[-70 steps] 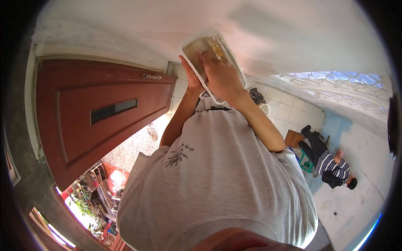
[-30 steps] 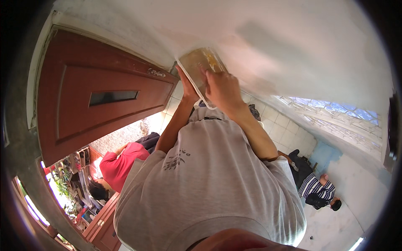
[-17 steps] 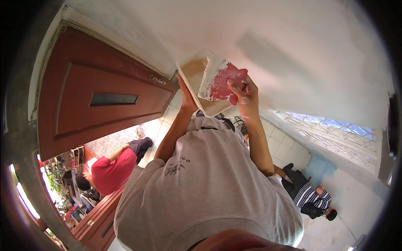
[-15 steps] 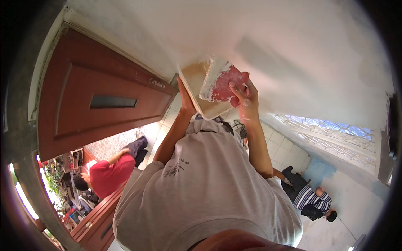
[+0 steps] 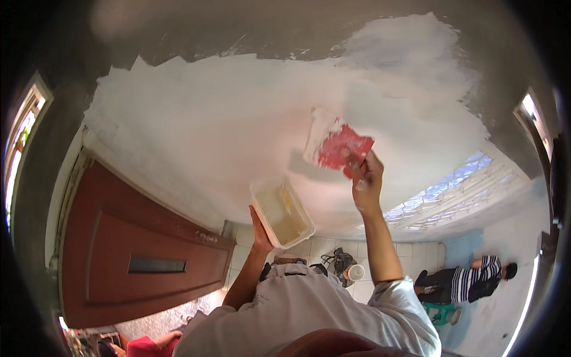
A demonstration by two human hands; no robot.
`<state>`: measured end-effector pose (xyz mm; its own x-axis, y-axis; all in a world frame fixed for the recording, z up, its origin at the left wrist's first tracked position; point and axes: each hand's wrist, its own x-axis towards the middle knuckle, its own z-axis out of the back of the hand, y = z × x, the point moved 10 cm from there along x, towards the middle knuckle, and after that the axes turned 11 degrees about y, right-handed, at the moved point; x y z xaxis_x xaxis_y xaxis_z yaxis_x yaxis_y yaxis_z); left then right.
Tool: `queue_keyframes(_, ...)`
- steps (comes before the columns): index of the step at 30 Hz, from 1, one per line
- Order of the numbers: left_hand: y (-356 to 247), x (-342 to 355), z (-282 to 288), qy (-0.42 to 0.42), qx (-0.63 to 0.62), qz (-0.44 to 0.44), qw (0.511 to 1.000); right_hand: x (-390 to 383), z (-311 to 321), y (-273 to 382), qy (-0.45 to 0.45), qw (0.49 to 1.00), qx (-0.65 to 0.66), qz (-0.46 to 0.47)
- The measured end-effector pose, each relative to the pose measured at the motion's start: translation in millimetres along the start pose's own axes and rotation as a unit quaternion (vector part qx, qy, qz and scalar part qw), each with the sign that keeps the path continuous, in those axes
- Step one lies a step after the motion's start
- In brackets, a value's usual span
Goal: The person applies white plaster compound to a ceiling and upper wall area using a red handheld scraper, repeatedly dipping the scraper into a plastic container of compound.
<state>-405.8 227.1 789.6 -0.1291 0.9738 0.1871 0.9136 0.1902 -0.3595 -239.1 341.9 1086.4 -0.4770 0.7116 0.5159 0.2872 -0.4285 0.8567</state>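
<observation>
My right hand is raised in front of the wall, its thumb and fingers closed on a red putty scraper. Whitish paste smears the scraper's face and its pale edge. I cannot tell whether that edge touches the wall. Lower and to the left, my left hand grips the side of a pale rectangular plastic tub. The tub is tilted so its inside shows, with a yellowish streak and residue on its walls. In front of me the wall bears a broad coat of white filler, bordered by bare grey above.
A reddish-brown door stands at left. Floor tiles below hold a white bucket beside a dark bag. A person in stripes is at right near a green stool; another in red is lower left. A grille window is at right.
The scraper has come away from the tub and moved up and right toward the wall. The tub appears lower, its inside now uncovered. My view has tilted up to show more wall.
</observation>
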Motion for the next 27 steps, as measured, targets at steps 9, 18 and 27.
queue_keyframes(9, 18.1, -0.5, -13.8, 0.033, 0.001, 0.052, 0.998, 87.5, -83.6, 170.5, -0.098, 0.707, -0.553, 0.43)
queue_keyframes(18, -0.1, -14.5, -6.3, 0.028, -0.025, 0.045, 0.998, 94.8, -105.9, 86.5, -0.071, 0.686, -0.66, 0.298)
queue_keyframes(27, -21.8, -12.1, -16.0, 0.052, -0.051, 0.012, 0.997, 70.1, -90.6, 136.4, -0.112, 0.712, -0.59, 0.363)
